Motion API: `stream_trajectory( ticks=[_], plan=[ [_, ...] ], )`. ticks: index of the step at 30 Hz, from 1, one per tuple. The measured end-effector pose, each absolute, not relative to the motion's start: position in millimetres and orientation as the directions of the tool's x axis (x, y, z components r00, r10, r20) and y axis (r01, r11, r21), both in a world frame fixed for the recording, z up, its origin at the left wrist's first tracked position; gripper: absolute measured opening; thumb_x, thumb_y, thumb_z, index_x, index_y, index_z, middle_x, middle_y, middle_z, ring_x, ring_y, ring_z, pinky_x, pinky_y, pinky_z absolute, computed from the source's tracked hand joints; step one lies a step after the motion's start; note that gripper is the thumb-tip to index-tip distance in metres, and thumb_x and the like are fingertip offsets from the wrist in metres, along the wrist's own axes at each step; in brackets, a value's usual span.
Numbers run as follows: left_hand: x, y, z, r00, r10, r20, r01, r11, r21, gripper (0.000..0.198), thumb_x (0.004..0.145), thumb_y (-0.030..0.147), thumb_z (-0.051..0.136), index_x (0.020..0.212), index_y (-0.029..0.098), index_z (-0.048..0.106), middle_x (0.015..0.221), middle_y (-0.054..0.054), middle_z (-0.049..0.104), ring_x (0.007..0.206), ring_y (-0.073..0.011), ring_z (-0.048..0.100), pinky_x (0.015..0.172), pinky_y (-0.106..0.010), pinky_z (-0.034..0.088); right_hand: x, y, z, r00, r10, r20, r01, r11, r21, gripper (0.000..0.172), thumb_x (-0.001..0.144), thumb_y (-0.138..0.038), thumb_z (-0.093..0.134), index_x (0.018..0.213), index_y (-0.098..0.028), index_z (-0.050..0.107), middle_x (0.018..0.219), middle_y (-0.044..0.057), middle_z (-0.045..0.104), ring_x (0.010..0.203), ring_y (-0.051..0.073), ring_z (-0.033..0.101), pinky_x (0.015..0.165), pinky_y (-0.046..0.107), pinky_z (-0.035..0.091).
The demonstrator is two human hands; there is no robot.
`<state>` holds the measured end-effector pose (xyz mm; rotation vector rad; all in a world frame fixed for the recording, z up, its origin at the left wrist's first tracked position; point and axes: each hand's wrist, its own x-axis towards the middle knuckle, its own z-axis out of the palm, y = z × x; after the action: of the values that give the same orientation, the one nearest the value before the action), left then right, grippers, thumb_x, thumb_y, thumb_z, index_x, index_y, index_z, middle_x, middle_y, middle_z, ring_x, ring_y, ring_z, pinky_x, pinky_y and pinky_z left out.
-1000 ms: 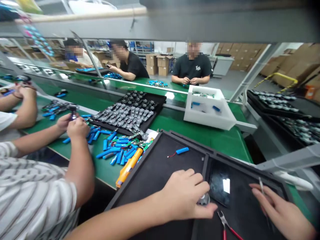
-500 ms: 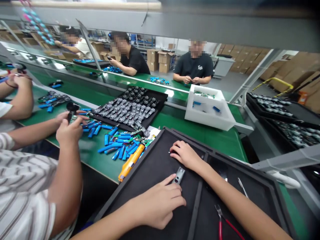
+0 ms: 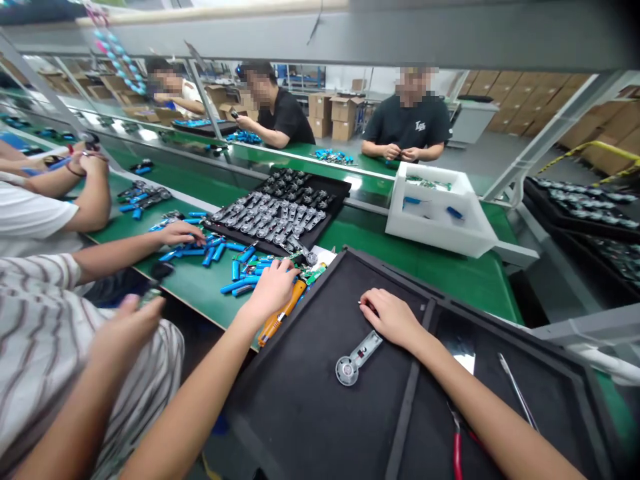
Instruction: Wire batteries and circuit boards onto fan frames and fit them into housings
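Observation:
My left hand [image 3: 270,288] reaches out past the black tray's [image 3: 345,263] left rim. Its fingers lie stretched on the pile of blue batteries [image 3: 240,270] and small circuit boards [image 3: 314,272], just above an orange screwdriver [image 3: 280,317]. My right hand [image 3: 393,317] rests curled inside the tray, over the spot where a blue battery with a red wire lay; only a wire tip shows at its thumb. A grey flat part with a round head [image 3: 356,353] lies loose on the tray just below that hand.
A black tray of grey parts [image 3: 280,213] and a white bin [image 3: 435,227] sit on the green belt [image 3: 430,267]. Red pliers [image 3: 457,453] and tweezers [image 3: 517,400] lie in the tray's right half. A striped-sleeved co-worker's hand [image 3: 180,233] picks among batteries at left. Other people work across the belt.
My left hand let go of the grey part and moved up left to the battery pile. My right hand stayed on the battery. The co-worker's hands parted.

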<state>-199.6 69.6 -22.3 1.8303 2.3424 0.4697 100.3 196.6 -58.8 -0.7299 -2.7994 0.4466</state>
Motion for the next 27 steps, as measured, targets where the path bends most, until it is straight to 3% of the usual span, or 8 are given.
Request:
stream_trajectory(
  ticks=[4,7,12,15,20,24,27],
  plan=[
    [-205,78,-23,-0.267,0.958,0.107,0.898,0.207,0.388,0.024,0.09,0.02,0.061,0.108,0.017,0.075,0.12,-0.014,0.063,0.118,-0.0333,0.054,0.103,-0.05,0.042,102,197,-57,-0.854,0.499,0.145,0.428,0.834,-0.349,0.011,0.105,-0.029,0.051,0.103,-0.024,0.061,0.1,0.004,0.069,0.092,0.022,0.063,0.081,0.034,0.047],
    [-207,77,-10,-0.263,0.951,0.16,0.849,0.15,0.506,0.018,0.087,0.029,0.069,0.099,0.018,0.078,0.114,-0.011,0.067,0.116,-0.0326,0.057,0.105,-0.048,0.043,103,197,-56,-0.853,0.499,0.154,0.424,0.834,-0.352,0.011,0.105,-0.029,0.052,0.102,-0.024,0.061,0.098,0.004,0.069,0.092,0.021,0.062,0.079,0.033,0.048],
    [-201,71,5,-0.368,0.895,0.251,0.649,0.054,0.759,0.042,0.097,0.049,0.059,0.121,0.017,0.073,0.114,-0.01,0.076,0.1,-0.0262,0.07,0.089,-0.037,0.054,103,195,-55,-0.849,0.502,0.162,0.422,0.831,-0.362,0.01,0.104,-0.028,0.053,0.102,-0.023,0.061,0.099,0.003,0.069,0.092,0.021,0.062,0.08,0.033,0.047],
    [-196,69,7,-0.467,0.831,0.302,0.523,-0.016,0.852,0.055,0.098,0.057,0.057,0.13,0.013,0.066,0.119,-0.015,0.077,0.105,-0.0276,0.073,0.085,-0.035,0.058,103,195,-54,-0.847,0.508,0.158,0.426,0.825,-0.371,0.009,0.104,-0.027,0.053,0.103,-0.023,0.062,0.1,0.003,0.069,0.093,0.02,0.062,0.081,0.032,0.047],
    [-195,71,22,-0.583,0.7,0.413,0.479,-0.115,0.87,0.058,0.097,0.058,0.057,0.133,0.012,0.063,0.12,-0.016,0.077,0.108,-0.0277,0.074,0.088,-0.037,0.06,103,196,-51,-0.842,0.521,0.137,0.438,0.81,-0.39,0.009,0.103,-0.028,0.054,0.102,-0.023,0.062,0.095,0.002,0.067,0.09,0.019,0.061,0.076,0.03,0.044],
    [-193,74,34,-0.519,0.717,0.465,0.57,-0.115,0.814,0.041,0.09,0.052,0.071,0.113,0.019,0.077,0.108,-0.009,0.08,0.096,-0.0239,0.074,0.091,-0.035,0.057,102,196,-49,-0.842,0.525,0.123,0.442,0.802,-0.403,0.009,0.103,-0.028,0.054,0.102,-0.023,0.062,0.092,0.001,0.066,0.089,0.019,0.06,0.076,0.03,0.043],
    [-186,78,28,-0.417,0.793,0.444,0.625,-0.104,0.774,0.031,0.082,0.047,0.08,0.101,0.022,0.081,0.096,-0.005,0.081,0.083,-0.0218,0.072,0.084,-0.034,0.056,102,196,-48,-0.842,0.528,0.112,0.445,0.797,-0.409,0.009,0.103,-0.027,0.055,0.102,-0.023,0.062,0.093,0.002,0.066,0.09,0.019,0.06,0.077,0.03,0.043]
  ],
)
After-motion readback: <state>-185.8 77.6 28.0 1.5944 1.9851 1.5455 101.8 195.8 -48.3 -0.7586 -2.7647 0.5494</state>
